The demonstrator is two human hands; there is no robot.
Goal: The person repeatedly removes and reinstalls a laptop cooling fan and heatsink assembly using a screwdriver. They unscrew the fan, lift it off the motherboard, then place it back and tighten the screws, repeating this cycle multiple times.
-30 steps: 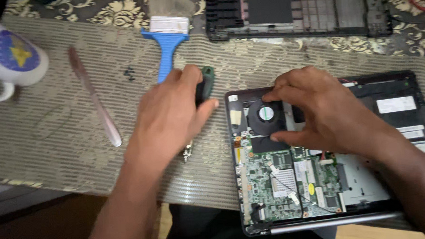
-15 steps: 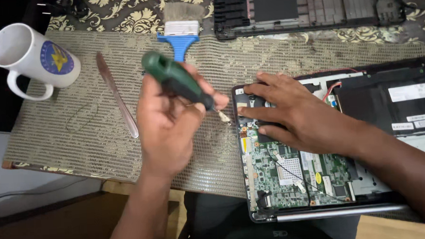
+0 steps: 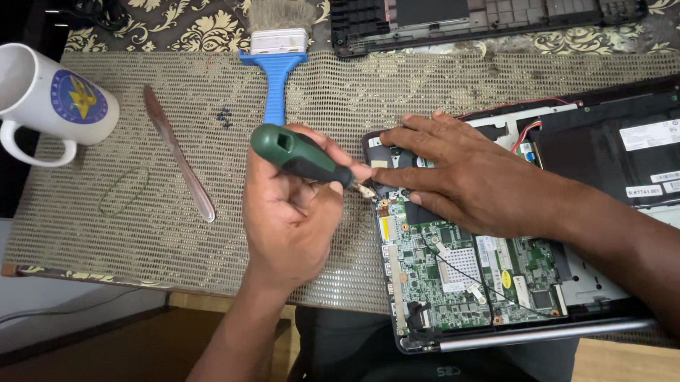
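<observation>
Head view: the left hand (image 3: pixel 291 216) is wrapped tight round a green screwdriver (image 3: pixel 300 156), fingers curled about the fat rubbery handle, the shaft slanting down and to the right so its tip sits at the top left corner of the opened laptop (image 3: pixel 540 228). The right hand (image 3: pixel 469 178) lies flat over that same corner, fingers spread and closed on nothing, the fingertips pressing beside the tip as if to steady the board or guide the bit. To my eye the step in hand is seating the driver on a small screw near that corner; the screw itself is hidden under the fingers, so I cannot tell whether the bit is engaged. The next move, I judge, calls for a light, upright press and a slow twist, since the parts there are small and close together. The laptop rests at the right end of a woven mesh mat (image 3: pixel 89 225), its near edge past the mat's front edge; the green circuit board (image 3: pixel 450 262) shows chips, thin black wires and a flat ribbon. On the mat's left corner stands a glossy white mug (image 3: pixel 38 93) with a round blue emblem, then a slim metal blade (image 3: pixel 178 160), a few tiny dark screws (image 3: pixel 224 116), and a blue-handled brush (image 3: pixel 276 48) at the far edge. A black plastic cover (image 3: pixel 485 9) lies beyond, on patterned cloth.
</observation>
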